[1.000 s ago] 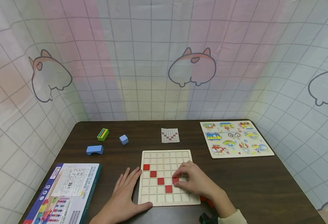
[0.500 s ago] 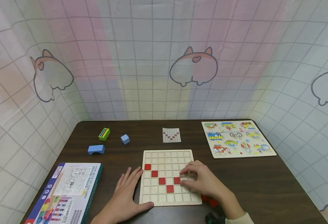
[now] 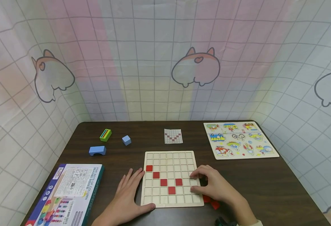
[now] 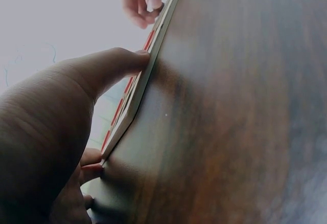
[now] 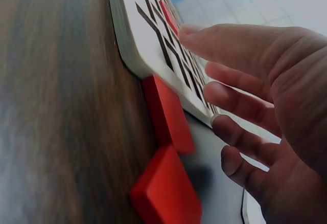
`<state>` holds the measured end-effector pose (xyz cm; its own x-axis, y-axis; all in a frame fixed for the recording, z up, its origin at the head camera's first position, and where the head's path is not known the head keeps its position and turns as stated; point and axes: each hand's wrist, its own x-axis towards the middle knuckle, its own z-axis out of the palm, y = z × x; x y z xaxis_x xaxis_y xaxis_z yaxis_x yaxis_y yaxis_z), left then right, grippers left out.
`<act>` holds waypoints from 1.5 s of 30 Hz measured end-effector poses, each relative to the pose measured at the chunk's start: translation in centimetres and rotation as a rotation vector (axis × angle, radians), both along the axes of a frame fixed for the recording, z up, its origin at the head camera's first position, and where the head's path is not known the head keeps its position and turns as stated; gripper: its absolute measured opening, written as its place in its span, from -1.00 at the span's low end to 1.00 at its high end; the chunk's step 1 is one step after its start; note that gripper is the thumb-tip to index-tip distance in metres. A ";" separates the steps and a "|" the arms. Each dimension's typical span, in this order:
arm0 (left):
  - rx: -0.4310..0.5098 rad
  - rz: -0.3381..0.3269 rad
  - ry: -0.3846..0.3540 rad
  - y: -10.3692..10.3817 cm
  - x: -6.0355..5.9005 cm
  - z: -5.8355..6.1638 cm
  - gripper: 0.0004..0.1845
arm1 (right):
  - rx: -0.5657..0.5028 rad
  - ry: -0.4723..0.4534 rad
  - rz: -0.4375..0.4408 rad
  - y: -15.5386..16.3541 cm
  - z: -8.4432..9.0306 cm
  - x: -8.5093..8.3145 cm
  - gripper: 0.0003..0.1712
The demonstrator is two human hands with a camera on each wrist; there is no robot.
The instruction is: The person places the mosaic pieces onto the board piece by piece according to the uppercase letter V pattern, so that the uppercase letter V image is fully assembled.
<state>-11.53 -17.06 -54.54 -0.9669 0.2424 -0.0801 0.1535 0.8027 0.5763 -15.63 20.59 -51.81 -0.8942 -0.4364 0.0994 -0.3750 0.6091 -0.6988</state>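
Observation:
A cream grid board lies on the table with several red square tiles in its cells, among them a lone red tile right of the V's bottom. My left hand rests spread at the board's left side, fingertips at its left edge and thumb on the near edge. Over the board's right edge hovers my right hand, its fingers loosely bent with nothing between thumb and fingers. Below it, two loose red tiles lie on the table beside the board's near right corner.
Behind the board lies a small pattern card. A picture puzzle board is at the back right. Blue arch block, blue cube and green striped block stand at the left. A boxed set fills the front left.
My right hand has let go of the red tile, which now sits in its cell, and has moved right to the board's edge. My left hand has stayed in place.

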 end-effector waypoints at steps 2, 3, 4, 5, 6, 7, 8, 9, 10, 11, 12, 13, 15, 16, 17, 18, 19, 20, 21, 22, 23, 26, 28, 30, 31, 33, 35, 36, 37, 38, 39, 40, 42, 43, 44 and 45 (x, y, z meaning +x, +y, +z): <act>0.000 0.000 0.001 0.0 0.0 0.0 0.43 | -0.002 0.000 -0.002 0.4 0.0 0.2 -0.60; 0.001 0.000 0.001 0.0 0.0 -0.1 0.43 | -0.003 0.000 -0.003 0.6 -0.1 0.3 -0.60; 0.001 -0.001 0.003 0.0 0.0 0.0 0.42 | -0.006 0.000 -0.004 0.7 -0.1 0.4 -0.59; 0.001 -0.002 0.005 0.0 -0.1 -0.1 0.42 | -0.008 -0.001 -0.005 0.9 -0.2 0.4 -0.58; 0.001 -0.003 0.005 0.0 -0.1 -0.1 0.42 | -0.010 0.000 -0.005 1.1 -0.2 0.5 -0.57; 0.000 -0.004 0.002 0.0 -0.1 0.0 0.43 | -0.013 0.000 -0.004 1.2 -0.2 0.6 -0.57; -0.001 -0.005 0.001 0.0 -0.1 0.0 0.43 | -0.016 0.000 -0.003 1.4 -0.3 0.7 -0.56; -0.002 -0.006 0.000 0.0 -0.1 0.0 0.43 | -0.018 0.001 -0.003 1.5 -0.3 0.7 -0.55; -0.002 -0.008 0.001 0.0 -0.1 0.0 0.42 | -0.018 0.000 -0.003 1.7 -0.3 0.8 -0.55; -0.003 -0.008 0.000 0.0 -0.1 0.0 0.42 | -0.019 0.000 -0.003 1.8 -0.4 0.9 -0.55; -0.002 -0.008 0.000 0.0 -0.1 0.0 0.42 | -0.019 -0.003 -0.003 1.9 -0.4 1.0 -0.55; -0.003 -0.008 -0.001 0.0 -0.1 0.0 0.43 | -0.020 -0.006 -0.002 2.1 -0.4 1.0 -0.54; -0.004 -0.005 -0.003 0.0 0.0 0.0 0.43 | -0.022 -0.012 -0.002 2.4 -0.5 1.1 -0.54; -0.002 -0.005 0.003 0.0 0.0 0.0 0.42 | -0.023 -0.012 -0.001 2.5 -0.6 1.1 -0.54; -0.001 -0.004 0.003 0.0 0.0 0.0 0.42 | -0.025 -0.014 -0.001 2.7 -0.6 1.1 -0.54; -0.002 -0.003 0.002 0.0 0.0 0.0 0.43 | -0.026 -0.014 -0.002 2.8 -0.6 1.2 -0.54; -0.003 -0.002 0.002 0.0 0.0 -0.1 0.43 | -0.026 -0.013 -0.002 2.9 -0.6 1.2 -0.54; -0.003 -0.002 0.003 0.0 0.0 -0.1 0.43 | -0.023 -0.013 -0.004 3.1 -0.6 1.2 -0.54; -0.003 -0.002 0.003 0.0 0.0 -0.1 0.43 | -0.022 -0.012 -0.005 3.2 -0.7 1.2 -0.55; -0.003 -0.002 0.004 0.0 0.0 -0.1 0.43 | -0.022 -0.010 -0.004 3.3 -0.7 1.2 -0.55; -0.006 0.000 -0.002 0.0 0.0 -0.1 0.43 | -0.022 -0.011 -0.005 3.5 -0.7 1.2 -0.55; -0.006 -0.005 0.002 0.0 0.0 0.0 0.43 | -0.017 -0.007 -0.005 3.8 -0.8 1.2 -0.55; -0.008 -0.008 0.006 0.0 0.0 0.0 0.43 | -0.017 0.001 -0.004 4.1 -0.8 1.3 -0.56; -0.010 -0.010 0.010 0.0 -0.1 0.1 0.42 | -0.015 0.009 -0.004 4.3 -0.9 1.4 -0.57; -0.011 -0.010 0.010 0.1 -0.1 0.1 0.42 | -0.017 0.011 -0.007 4.4 -0.9 1.4 -0.57; -0.013 -0.010 0.011 0.1 -0.1 0.1 0.42 | -0.014 0.016 -0.017 4.7 -0.9 1.4 -0.58; -0.014 -0.009 0.010 0.1 -0.1 0.1 0.43 | -0.003 0.014 -0.033 5.0 -0.9 1.4 -0.59; -0.015 -0.009 0.011 0.1 -0.1 0.1 0.43 | 0.003 0.011 -0.045 5.1 -0.9 1.4 -0.60; -0.015 -0.008 0.011 0.1 -0.1 0.1 0.43 | 0.009 0.008 -0.057 5.2 -0.9 1.4 -0.61; -0.016 -0.008 0.011 0.1 -0.2 0.1 0.44 | 0.016 0.007 -0.068 5.4 -0.9 1.4 -0.63; -0.017 -0.008 0.011 0.1 -0.2 0.1 0.44 | 0.023 0.005 -0.077 5.5 -1.0 1.4 -0.64; -0.018 -0.009 0.011 0.1 -0.2 0.0 0.44 | 0.028 0.004 -0.085 5.6 -1.0 1.4 -0.64; -0.019 -0.007 0.012 0.1 -0.2 0.0 0.44 | 0.034 0.007 -0.091 5.7 -0.9 1.5 -0.64; -0.019 -0.006 0.011 0.1 -0.2 0.0 0.44 | 0.037 0.008 -0.089 5.7 -0.9 1.6 -0.63; -0.019 -0.004 0.009 0.1 -0.2 -0.1 0.45 | 0.038 0.012 -0.083 5.7 -0.9 1.7 -0.62; -0.019 -0.002 0.007 0.1 -0.2 -0.1 0.45 | 0.038 0.018 -0.076 5.7 -0.9 1.7 -0.60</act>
<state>-11.75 -16.97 -54.60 -0.9668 0.2433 -0.0782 0.1593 0.8130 0.5600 -13.88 26.27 -52.66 -0.9231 -0.3713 0.1005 -0.3392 0.6625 -0.6679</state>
